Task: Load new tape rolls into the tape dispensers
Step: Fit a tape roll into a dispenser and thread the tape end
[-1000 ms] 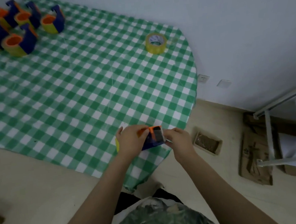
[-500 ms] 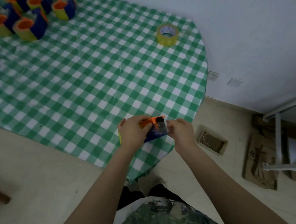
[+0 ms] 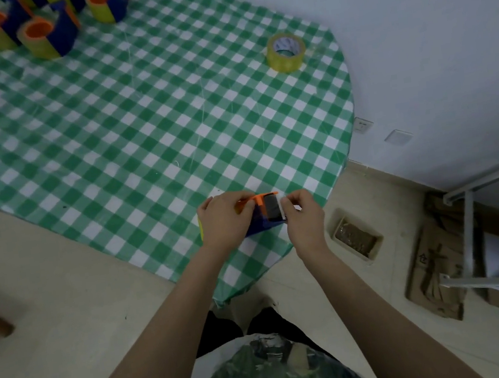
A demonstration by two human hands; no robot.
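- The tape dispenser [image 3: 269,214] sat at the table [image 3: 138,124]'s 6 o'clock edge, with its long axis running 9 to 3 o'clock between the two hands.
- The left hand [image 3: 226,223] wrapped around its 9 o'clock end and covered the roll seated there.
- The right hand [image 3: 306,219] pinched the 3 o'clock blade end. Whether it had the tape's free end was too small to tell.
- The right hand was therefore nearer the cutter, so drawing the tape across it looked like that hand's job.
- A spare tape roll [image 3: 286,54] lay well apart at 1 o'clock, and the loaded dispensers [image 3: 45,36] stood at 11 o'clock.
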